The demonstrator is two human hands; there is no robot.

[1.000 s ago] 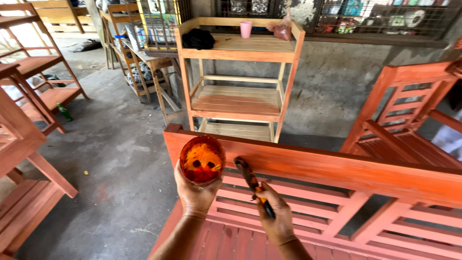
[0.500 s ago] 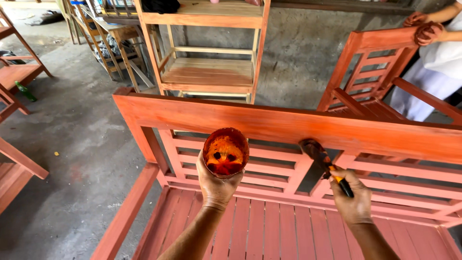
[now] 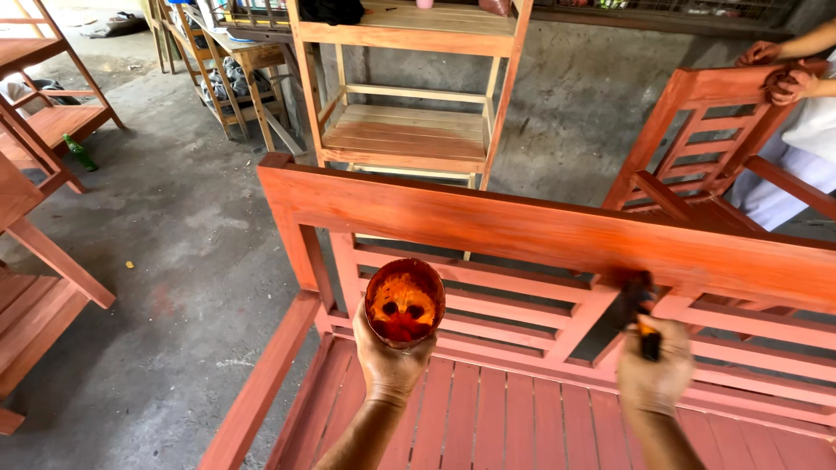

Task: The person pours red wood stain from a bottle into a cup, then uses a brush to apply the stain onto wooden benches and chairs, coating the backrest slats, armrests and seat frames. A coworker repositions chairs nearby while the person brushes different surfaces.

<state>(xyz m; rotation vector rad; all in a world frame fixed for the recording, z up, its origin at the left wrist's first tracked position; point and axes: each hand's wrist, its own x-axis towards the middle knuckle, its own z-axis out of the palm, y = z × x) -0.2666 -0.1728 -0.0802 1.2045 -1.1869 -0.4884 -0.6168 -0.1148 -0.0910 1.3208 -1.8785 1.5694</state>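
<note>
My left hand (image 3: 389, 361) holds up a small round cup (image 3: 405, 301), fingers wrapped tight around its lower wall from beneath, its mouth tipped toward me. The cup is smeared all over in glossy orange-red stain, with a wet pool and two dark spots at the bottom. It hangs just above the slatted seat of the bench (image 3: 540, 231), in front of the backrest slats.

My right hand (image 3: 655, 376) is clenched around the dark handle of a paintbrush (image 3: 643, 306), fingers closed on it, knuckles toward me. The blurred bristle end presses against the lower edge of the bench's broad top rail. That rail is a flat plank, streaky with fresh reddish-orange coating, the wood grain showing through. Below it run narrow horizontal slats, and the seat is made of parallel boards in a duller brick red.

Beyond the bench stands an unpainted shelf unit (image 3: 405, 130) of pale raw wood, square-framed, on rough grey concrete floor (image 3: 165, 235). To the right, another person's stained hands (image 3: 788, 83) rest on the top of a red slatted chair (image 3: 697, 139).
</note>
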